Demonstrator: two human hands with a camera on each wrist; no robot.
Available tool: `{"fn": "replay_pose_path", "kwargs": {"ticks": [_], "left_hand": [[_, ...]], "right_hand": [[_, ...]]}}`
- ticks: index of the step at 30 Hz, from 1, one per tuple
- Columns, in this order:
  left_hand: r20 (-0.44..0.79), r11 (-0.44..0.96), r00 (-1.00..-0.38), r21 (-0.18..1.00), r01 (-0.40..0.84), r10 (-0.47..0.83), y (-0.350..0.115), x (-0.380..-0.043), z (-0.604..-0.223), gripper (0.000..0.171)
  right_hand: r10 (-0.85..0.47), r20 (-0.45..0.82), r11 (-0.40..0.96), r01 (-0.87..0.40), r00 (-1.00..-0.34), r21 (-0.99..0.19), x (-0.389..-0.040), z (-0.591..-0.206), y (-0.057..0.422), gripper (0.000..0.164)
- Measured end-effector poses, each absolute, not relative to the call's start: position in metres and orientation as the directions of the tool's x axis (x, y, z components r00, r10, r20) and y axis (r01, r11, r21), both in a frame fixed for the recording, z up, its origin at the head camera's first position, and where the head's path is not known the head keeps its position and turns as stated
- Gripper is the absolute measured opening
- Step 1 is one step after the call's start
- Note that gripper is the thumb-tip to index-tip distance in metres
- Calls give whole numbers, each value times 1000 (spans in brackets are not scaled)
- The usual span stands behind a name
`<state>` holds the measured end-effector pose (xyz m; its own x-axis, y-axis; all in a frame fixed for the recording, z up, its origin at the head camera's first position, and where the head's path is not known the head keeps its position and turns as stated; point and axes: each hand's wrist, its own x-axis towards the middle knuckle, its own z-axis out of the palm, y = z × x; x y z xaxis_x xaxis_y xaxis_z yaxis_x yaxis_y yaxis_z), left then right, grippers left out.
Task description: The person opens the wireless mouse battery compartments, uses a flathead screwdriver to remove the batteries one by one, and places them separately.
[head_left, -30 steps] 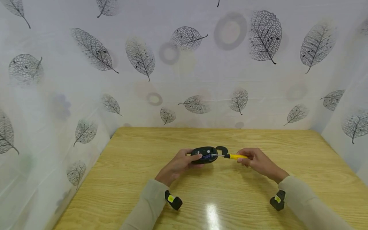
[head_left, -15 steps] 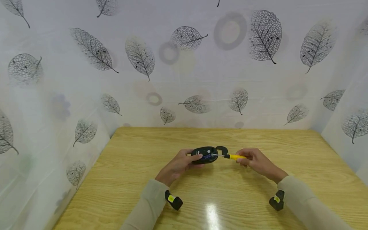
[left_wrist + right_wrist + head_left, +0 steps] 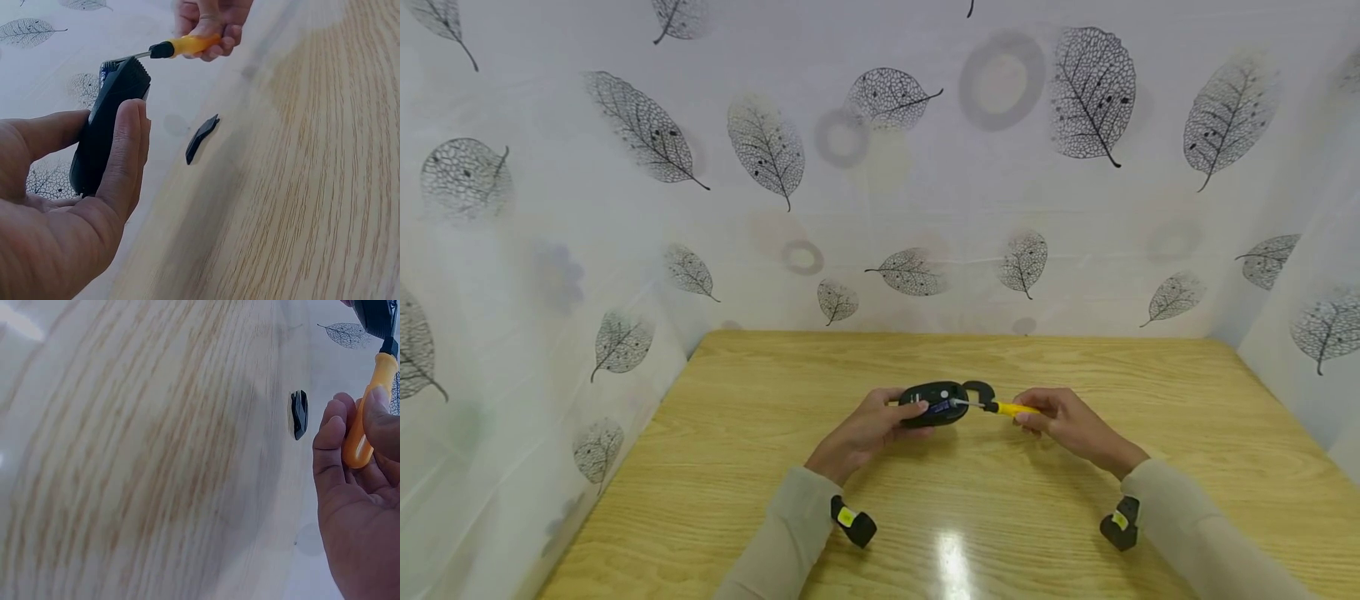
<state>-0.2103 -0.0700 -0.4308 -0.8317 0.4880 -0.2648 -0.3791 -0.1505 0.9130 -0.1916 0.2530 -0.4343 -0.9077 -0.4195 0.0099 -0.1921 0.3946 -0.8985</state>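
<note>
My left hand (image 3: 867,425) grips a black computer mouse (image 3: 931,393), its underside turned up toward the head camera. The left thumb lies on that underside beside a blue-purple battery (image 3: 941,407) in the opened compartment. From the right, my right hand (image 3: 1067,423) holds a screwdriver (image 3: 1015,409) by its yellow handle, between thumb and fingers. Its metal shaft points left, with the tip right at the battery's end of the compartment. In the left wrist view the mouse (image 3: 112,125) stands on edge between thumb and fingers, and the screwdriver (image 3: 187,45) meets its upper end.
A black curved cover (image 3: 981,390) lies on the wooden table (image 3: 775,517) just behind the screwdriver shaft. It also shows beyond the fingers in the right wrist view. A pale curtain with leaf prints (image 3: 895,192) surrounds the table at the back and sides.
The right hand and screwdriver have shifted slightly left, toward the mouse. The left hand and mouse stay almost in place, and the cover has not moved.
</note>
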Motion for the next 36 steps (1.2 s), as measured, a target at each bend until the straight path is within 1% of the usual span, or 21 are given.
{"fn": "replay_pose_path", "kwargs": {"ticks": [9, 17, 24, 27, 33, 36], "left_hand": [[-262, -148, -831, 915, -376, 490, -72, -212, -432, 54], [-274, -148, -833, 911, -385, 481, -72, -213, -432, 55], [-283, -123, -838, 917, -379, 466, -73, -213, -433, 54], [-288, -113, -839, 919, -378, 462, -74, -212, -434, 55], [-290, -89, -839, 925, -368, 460, -77, -210, -434, 55], [-291, -80, -840, 928, -365, 457, -78, -210, -434, 55]], "right_hand": [[-404, 21, 427, -209, -915, -880, -192, -433, 256, 23], [-396, 17, 431, -203, -918, -879, -193, -427, 260, 26], [-343, 44, 454, -207, -938, -867, -191, -423, 263, 28], [-314, 56, 482, -210, -948, -851, -191, -421, 265, 29], [-247, 98, 582, -229, -964, -781, -188, -418, 269, 26], [-225, 96, 596, -215, -970, -774, -188, -416, 271, 26]]}}
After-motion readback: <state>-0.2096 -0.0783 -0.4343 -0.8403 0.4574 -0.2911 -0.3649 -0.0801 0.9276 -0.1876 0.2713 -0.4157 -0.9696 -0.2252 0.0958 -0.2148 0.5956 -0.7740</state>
